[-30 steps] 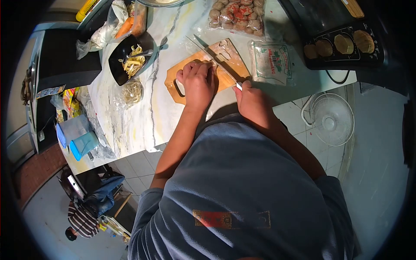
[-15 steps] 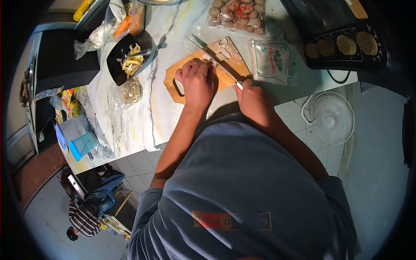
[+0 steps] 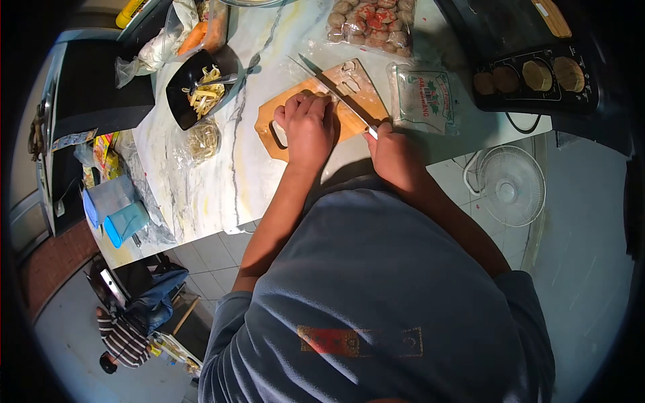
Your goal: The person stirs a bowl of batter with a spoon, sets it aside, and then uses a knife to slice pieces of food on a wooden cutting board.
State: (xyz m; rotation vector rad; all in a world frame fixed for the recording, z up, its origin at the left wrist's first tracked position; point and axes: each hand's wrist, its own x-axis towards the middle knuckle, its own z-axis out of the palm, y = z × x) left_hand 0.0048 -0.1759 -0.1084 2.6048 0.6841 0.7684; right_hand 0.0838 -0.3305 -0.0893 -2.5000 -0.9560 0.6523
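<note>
A wooden cutting board [image 3: 349, 124] with a handle slot lies at an angle on the marble-patterned counter. My left hand [image 3: 309, 127] rests over its middle, fingers curled down and pressed together. What they hold is mostly hidden beneath them. My right hand [image 3: 396, 149] grips the white handle of a knife [image 3: 336, 93] at the board's near right edge. The long blade slants away to the upper left, just right of my left fingertips. Thin whitish smears mark the board's far right end.
Beyond the board lies a bag of meatballs [image 3: 369, 25]; a printed plastic packet [image 3: 424, 99] is right of it. At left are a black bowl [image 3: 180, 101] with sliced food and a spoon, and a clear bag [image 3: 201, 142]. A stove [image 3: 531, 77], fan [image 3: 512, 187] and another person [image 3: 124, 339] appear farther off.
The view has shifted slightly. My hands and the knife keep almost the same place on the board.
</note>
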